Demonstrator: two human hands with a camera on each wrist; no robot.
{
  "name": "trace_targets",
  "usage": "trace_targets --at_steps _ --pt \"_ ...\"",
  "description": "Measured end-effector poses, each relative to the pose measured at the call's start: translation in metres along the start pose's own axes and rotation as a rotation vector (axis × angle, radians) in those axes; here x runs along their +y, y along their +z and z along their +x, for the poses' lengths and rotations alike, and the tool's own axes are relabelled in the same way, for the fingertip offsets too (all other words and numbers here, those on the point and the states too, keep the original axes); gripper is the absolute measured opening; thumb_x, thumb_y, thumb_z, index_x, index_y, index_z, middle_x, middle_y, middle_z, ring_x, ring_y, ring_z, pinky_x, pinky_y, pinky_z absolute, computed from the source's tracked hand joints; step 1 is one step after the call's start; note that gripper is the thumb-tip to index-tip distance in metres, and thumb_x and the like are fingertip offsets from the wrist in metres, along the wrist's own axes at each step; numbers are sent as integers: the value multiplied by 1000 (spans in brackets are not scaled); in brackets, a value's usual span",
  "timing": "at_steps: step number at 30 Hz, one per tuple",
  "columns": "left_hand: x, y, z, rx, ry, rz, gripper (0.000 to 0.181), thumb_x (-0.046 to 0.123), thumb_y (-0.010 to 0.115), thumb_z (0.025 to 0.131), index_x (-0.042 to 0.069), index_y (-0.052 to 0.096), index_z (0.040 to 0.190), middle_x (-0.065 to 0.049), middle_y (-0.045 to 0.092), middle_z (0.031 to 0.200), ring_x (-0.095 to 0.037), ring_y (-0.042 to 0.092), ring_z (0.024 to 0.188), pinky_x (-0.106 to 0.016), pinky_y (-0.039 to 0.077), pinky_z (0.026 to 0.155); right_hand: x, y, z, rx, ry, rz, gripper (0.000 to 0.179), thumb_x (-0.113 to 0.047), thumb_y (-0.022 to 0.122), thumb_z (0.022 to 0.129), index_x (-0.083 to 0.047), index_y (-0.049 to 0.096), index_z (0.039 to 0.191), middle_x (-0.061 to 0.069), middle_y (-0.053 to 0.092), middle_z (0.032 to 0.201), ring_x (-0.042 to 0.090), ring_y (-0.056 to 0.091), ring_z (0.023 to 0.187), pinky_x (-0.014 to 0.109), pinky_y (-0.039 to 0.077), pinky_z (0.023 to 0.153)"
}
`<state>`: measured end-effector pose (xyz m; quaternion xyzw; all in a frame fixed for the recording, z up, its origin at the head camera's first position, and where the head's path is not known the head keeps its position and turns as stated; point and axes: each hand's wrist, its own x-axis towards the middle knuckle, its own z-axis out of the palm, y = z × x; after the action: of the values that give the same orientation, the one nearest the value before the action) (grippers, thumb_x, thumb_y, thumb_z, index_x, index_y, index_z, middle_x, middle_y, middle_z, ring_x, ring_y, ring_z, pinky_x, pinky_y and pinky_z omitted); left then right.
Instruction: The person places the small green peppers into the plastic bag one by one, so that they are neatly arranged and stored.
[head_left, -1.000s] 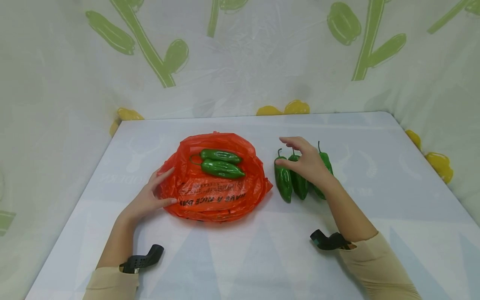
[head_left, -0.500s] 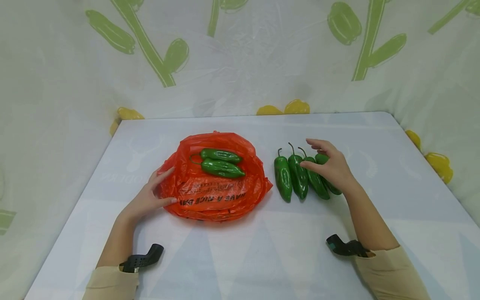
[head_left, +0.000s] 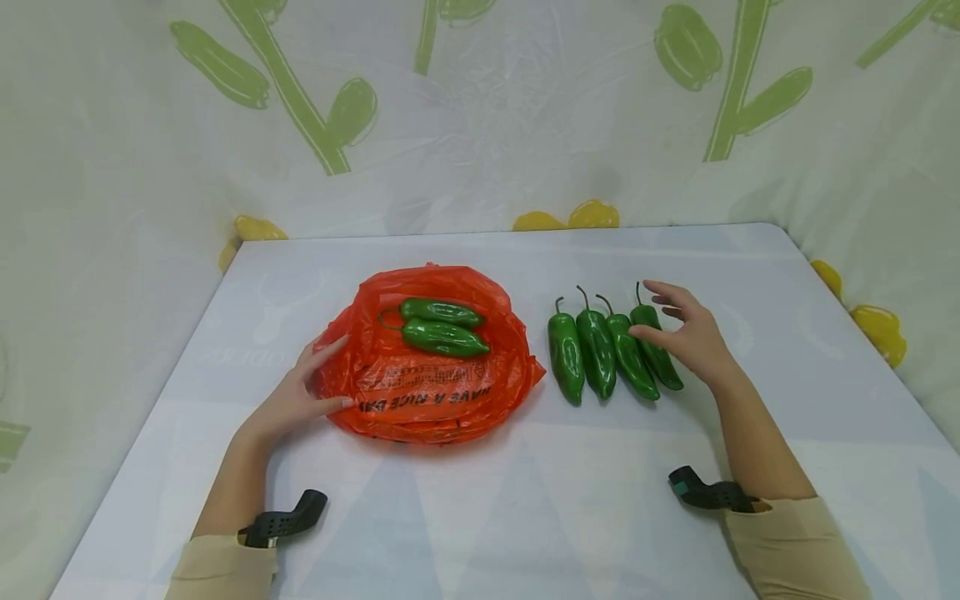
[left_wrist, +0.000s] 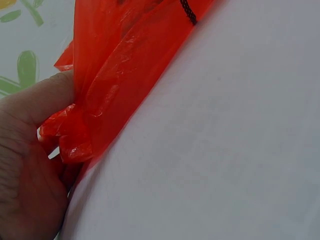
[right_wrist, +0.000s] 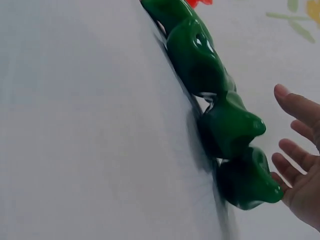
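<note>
A red plastic bag (head_left: pixel 420 421) with black lettering lies opened out on the table, its rim rolled into a ring. Two green peppers (head_left: pixel 445 337) rest side by side inside it. My left hand (head_left: pixel 294 400) holds the bag's left rim between thumb and fingers; in the left wrist view the thumb lies along the red plastic (left_wrist: pixel 115 95), and some fingers are hidden behind it. To the right, several green peppers (head_left: pixel 566 358) stand in a slanted row, stems away from me. My right hand (head_left: pixel 693 337) hovers with parted fingers over the rightmost pepper (head_left: pixel 654 354), holding nothing.
The white table (head_left: pixel 480 517) has pale printed shapes and ends at a patterned curtain (head_left: pixel 495 150) behind. Black wrist cameras (head_left: pixel 283 523) sit on both wrists, below the bag and the peppers.
My right hand has moved right from above the left peppers of the row to the rightmost one, uncovering the others. The left hand, bag and peppers have stayed put.
</note>
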<state>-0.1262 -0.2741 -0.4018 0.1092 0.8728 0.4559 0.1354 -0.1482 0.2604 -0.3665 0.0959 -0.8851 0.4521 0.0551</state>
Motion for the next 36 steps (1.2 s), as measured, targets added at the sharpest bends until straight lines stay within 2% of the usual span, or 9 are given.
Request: trace_targets --at_steps 7,16,22,30,36 --pt "3 0 -1 -3 -12 3 89 27 75 79 31 23 151 -15 4 157 -42 7 142 -71 23 102 10 -7 -1 -34 90 -5 74 -14 73 83 -4 34 145 22 33 146 43 36 128 61 32 103" --pt "2 0 -1 -2 -8 -6 89 26 75 79 29 23 151 -16 5 156 -42 7 141 -71 24 102 21 -9 -2 -115 141 -9 76 -18 70 86 -4 28 148 26 28 148 50 33 128 64 30 102" --pt "2 0 -1 3 -9 -6 88 26 76 79 29 24 151 -16 6 156 -41 8 142 -70 22 103 25 -9 -2 -171 168 -29 73 -23 66 89 -4 26 148 27 31 146 49 39 124 63 33 101" --pt "2 -1 -1 7 -20 15 89 28 76 79 30 24 151 -16 7 156 -41 10 141 -69 25 103 30 -7 -1 -126 193 -108 69 -22 64 91 -6 28 148 27 34 145 46 38 122 61 34 99" --pt "1 0 -1 1 -20 6 88 28 75 79 31 23 151 -15 5 157 -41 10 141 -69 25 103 29 -8 -1 -107 239 -87 70 -25 66 89 -11 30 148 29 36 143 46 34 128 62 29 104"
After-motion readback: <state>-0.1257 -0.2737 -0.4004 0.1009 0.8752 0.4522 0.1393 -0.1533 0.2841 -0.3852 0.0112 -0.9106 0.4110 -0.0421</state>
